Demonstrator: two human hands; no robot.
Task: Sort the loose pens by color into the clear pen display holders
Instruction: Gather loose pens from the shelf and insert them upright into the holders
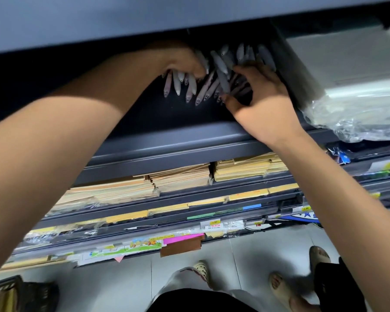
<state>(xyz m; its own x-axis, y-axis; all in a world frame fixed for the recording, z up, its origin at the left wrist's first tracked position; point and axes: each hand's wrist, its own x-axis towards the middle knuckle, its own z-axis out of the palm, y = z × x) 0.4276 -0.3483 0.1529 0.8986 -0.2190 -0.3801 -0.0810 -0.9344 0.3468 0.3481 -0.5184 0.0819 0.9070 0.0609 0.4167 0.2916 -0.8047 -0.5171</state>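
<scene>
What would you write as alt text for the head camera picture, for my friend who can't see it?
Seen from above, a person's left hand grips a bunch of grey pens on a dark shelf, while the right hand curls round more from the same pile. Stacks of brown paper fill the shelves below.

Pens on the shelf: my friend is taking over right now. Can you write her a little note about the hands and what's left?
Left grip: holds a pen bunch, tips poking out below it.
Right grip: fingers curled over the loose pens, thumb beneath.
All the pens are on the dark shelf. Their colours are hard to tell in the shade.
Done: nothing sorted that shows.
Left: all the sorting. No clear holders are in view.
</scene>
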